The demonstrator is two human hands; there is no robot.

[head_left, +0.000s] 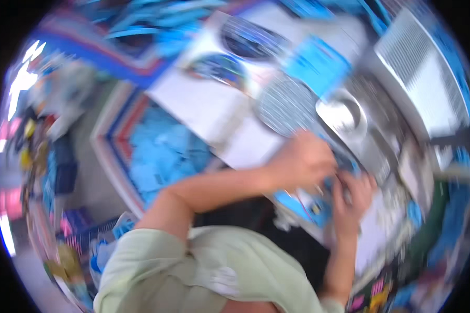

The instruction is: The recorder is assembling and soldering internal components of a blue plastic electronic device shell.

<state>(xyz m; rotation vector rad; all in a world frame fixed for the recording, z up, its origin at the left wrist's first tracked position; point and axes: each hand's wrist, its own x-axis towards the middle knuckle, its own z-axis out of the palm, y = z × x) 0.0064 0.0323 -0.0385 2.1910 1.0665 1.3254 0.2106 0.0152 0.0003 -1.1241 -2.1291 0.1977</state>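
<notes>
My left hand point(307, 159) reaches across to the right, its fingers curled in and blurred by motion. Close beside it, nearer to me, is my right hand point(354, 197), with fingers bent as in a pinch. What either hand holds is too smeared to name. A dark and blue patch shows between the two hands. Just beyond them stands a shiny metal fixture point(344, 115) with a round part. To its left lies a grey, finely streaked round piece point(286, 104). A bright blue flat piece point(318, 67) rests behind both.
A white worktop point(201, 101) carries dark round pieces point(253, 39). Loose blue pieces point(162, 151) fill a bordered bin on the left. At the far right stands a white ribbed panel point(423, 68). A blue patch with small objects point(310, 208) lies below my hands.
</notes>
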